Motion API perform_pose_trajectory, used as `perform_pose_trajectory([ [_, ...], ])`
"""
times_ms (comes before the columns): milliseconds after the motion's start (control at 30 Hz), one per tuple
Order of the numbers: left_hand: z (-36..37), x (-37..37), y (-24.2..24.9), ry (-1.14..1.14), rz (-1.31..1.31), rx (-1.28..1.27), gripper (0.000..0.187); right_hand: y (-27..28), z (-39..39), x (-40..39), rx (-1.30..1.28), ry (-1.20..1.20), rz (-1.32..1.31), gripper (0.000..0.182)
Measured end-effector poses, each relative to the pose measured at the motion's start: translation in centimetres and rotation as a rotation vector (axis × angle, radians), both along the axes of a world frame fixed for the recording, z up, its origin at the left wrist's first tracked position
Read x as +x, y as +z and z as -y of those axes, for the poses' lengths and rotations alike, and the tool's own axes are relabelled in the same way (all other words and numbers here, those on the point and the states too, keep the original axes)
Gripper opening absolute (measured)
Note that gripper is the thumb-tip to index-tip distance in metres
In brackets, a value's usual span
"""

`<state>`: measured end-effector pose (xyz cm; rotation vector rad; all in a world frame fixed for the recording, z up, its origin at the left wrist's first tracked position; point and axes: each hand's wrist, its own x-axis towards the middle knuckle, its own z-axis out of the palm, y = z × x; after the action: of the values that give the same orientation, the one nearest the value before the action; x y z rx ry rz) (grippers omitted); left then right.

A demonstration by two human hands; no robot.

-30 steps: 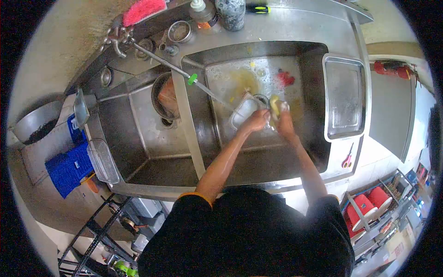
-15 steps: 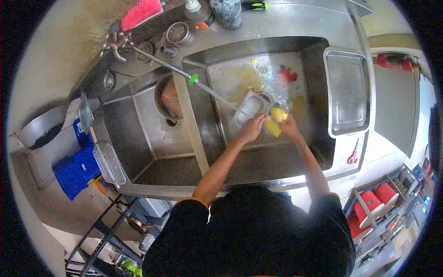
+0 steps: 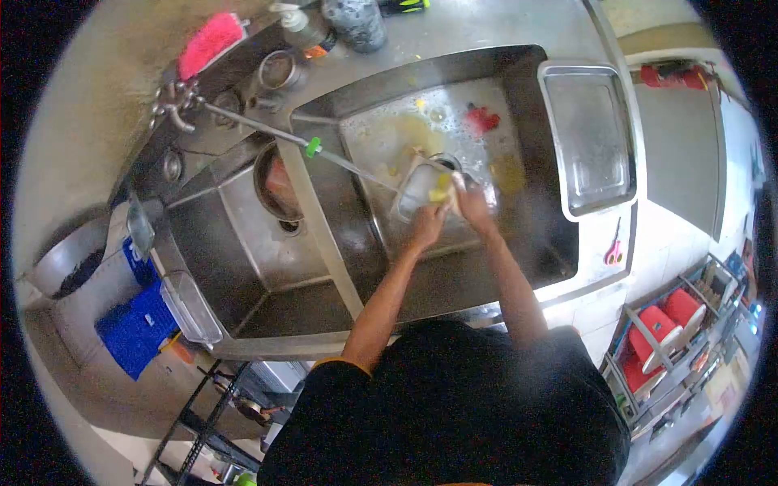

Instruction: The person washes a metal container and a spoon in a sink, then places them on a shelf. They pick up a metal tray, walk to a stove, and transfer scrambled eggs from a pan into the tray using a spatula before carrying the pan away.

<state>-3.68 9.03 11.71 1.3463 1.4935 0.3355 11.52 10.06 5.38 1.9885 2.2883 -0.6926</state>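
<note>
My left hand [image 3: 429, 224] grips the near edge of a small rectangular metal pan [image 3: 416, 185] in the right sink basin [image 3: 381, 279]. A yellow sponge [image 3: 439, 191] is in my right hand [image 3: 475, 206], pressed at the pan's right side; that hand is somewhat blurred. Water runs from the long faucet spout [image 3: 344, 164] towards the pan. Soapy water and yellowish stains lie on the basin floor, with a red cluster [image 3: 481, 121], of a kind I cannot make out, beyond my hands.
In the left basin a round pot [image 3: 263, 193] holds something reddish-brown. A metal tray [image 3: 628, 146] and pink-handled scissors [image 3: 614, 253] lie at the right. A soap pump bottle [image 3: 301, 28] and pink scrubber [image 3: 212, 44] are at the back. A wire basket [image 3: 193, 312] hangs over the left edge.
My right hand with the sponge has moved left, from beside the pan onto its right side. My left hand still holds the pan. The whole view has shifted slightly.
</note>
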Motion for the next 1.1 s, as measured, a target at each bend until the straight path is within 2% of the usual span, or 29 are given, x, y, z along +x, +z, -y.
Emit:
perform_pose_trajectory([
  [33, -0.9, -0.1, 0.9, -0.001, -0.116, -0.068, 0.047, 0.8, -0.2, -0.1, -0.003, -0.005, 0.010, 0.035],
  [100, -1.5, -0.4, 0.5, 0.019, -0.139, -0.133, 0.052, 2.0, -1.1, -1.4, -0.362, -0.460, -0.317, 0.034],
  [133, -1.2, -0.2, 0.0, 0.065, -0.145, -0.111, 0.052, -4.8, 1.8, -0.7, -0.277, -0.255, -0.165, 0.033],
  [167, -1.1, -0.2, -0.8, 0.106, -0.152, -0.086, 0.052, -2.0, 1.7, -2.1, -0.280, -0.242, -0.175, 0.033],
  [200, -1.1, -0.5, -2.6, 0.116, -0.164, -0.085, 0.052, 4.2, 1.2, -4.2, -0.160, -0.426, -0.455, 0.032],
  [267, -0.8, -1.2, -7.1, 0.124, -0.257, -0.220, 0.052, 3.2, 2.8, -5.0, 0.098, -0.425, -0.715, 0.028],
  [300, -0.9, -1.5, -7.8, 0.132, -0.258, -0.225, 0.052, 2.6, 3.6, -5.4, 0.222, -0.396, -0.832, 0.027],
  [367, -1.5, -2.2, -8.7, 0.207, -0.192, -0.190, 0.049, -1.1, 5.5, -4.6, -0.113, -0.347, -0.511, 0.028],
  [400, -1.8, -3.1, -9.3, 0.199, -0.037, -0.386, 0.041, 0.3, 4.8, -4.1, -0.114, -0.341, -0.517, 0.028],
  [433, -1.6, -3.8, -9.7, 0.208, -0.044, -0.384, 0.041, 1.9, 4.1, -3.3, -0.087, -0.414, -0.475, 0.030],
  [467, -1.5, -4.5, -9.5, 0.362, 0.158, -0.472, 0.037, 2.9, 3.6, -2.6, -0.061, -0.485, -0.434, 0.033],
  [500, -1.2, -5.1, -9.0, 0.518, 0.365, -0.556, 0.034, 2.6, 3.6, -1.0, -0.066, -0.616, -0.637, 0.035],
  [533, -0.7, -5.4, -8.6, 0.531, 0.363, -0.554, 0.034, 2.1, 4.0, -0.1, -0.075, -0.678, -0.737, 0.036],
  [567, -0.3, -5.5, -7.7, 0.603, 0.481, -0.513, 0.031, 2.7, 3.9, 0.5, -0.080, -0.741, -0.837, 0.037],
  [600, 0.0, -5.3, -7.0, 0.639, 0.541, -0.492, 0.030, 8.3, 1.8, -0.1, -0.067, -0.626, -0.306, 0.039],
  [633, 0.3, -5.2, -6.3, 0.672, 0.603, -0.472, 0.029, 11.7, 0.5, -0.9, -0.048, -0.485, 0.218, 0.040],
  [667, 0.4, -5.2, -5.7, 0.615, 0.617, -0.515, 0.030, 11.7, 0.6, -1.5, -0.049, -0.484, 0.221, 0.040],
  [733, 1.0, -5.1, -4.1, 0.566, 0.623, -0.554, 0.031, 10.9, 1.0, -3.0, 0.358, -0.468, 0.003, 0.047],
  [800, 1.5, -4.3, -2.4, 0.500, 0.359, -0.481, 0.039, 9.3, 1.0, -5.5, -0.014, -0.604, -0.554, 0.054],
  [833, 1.4, -3.8, -2.0, 0.503, 0.356, -0.475, 0.039, 7.8, 1.3, -6.8, -0.211, -0.647, -0.712, 0.055],
  [900, 1.2, -2.6, -1.8, 0.639, 0.345, -0.353, 0.052, 3.3, 1.7, -8.8, -0.407, -0.678, -0.873, 0.057],
  [933, 1.0, -2.4, -1.6, 0.707, 0.337, -0.290, 0.059, 1.1, 1.7, -9.9, -0.395, -0.642, -0.947, 0.056],
  [967, 1.3, -3.2, -4.2, 0.710, 0.331, -0.279, 0.059, 0.4, 1.1, -10.5, -0.341, -0.573, -0.960, 0.056],
  [1000, 1.9, -4.9, -9.2, 0.622, 0.244, -0.261, 0.062, -0.2, 0.4, -11.2, -0.285, -0.505, -0.972, 0.056],
  [1033, 2.3, -6.0, -11.6, 0.533, 0.158, -0.246, 0.066, -0.9, -0.3, -11.8, -0.229, -0.439, -0.984, 0.056],
  [1067, 1.9, -6.2, -10.4, 0.535, 0.155, -0.242, 0.066, -4.8, -0.6, -11.9, -0.176, -0.359, -0.766, 0.047],
  [1100, 1.0, -6.1, -7.8, 0.478, 0.014, -0.162, 0.067, -5.0, -1.2, -12.0, -0.184, -0.343, -0.650, 0.044],
])
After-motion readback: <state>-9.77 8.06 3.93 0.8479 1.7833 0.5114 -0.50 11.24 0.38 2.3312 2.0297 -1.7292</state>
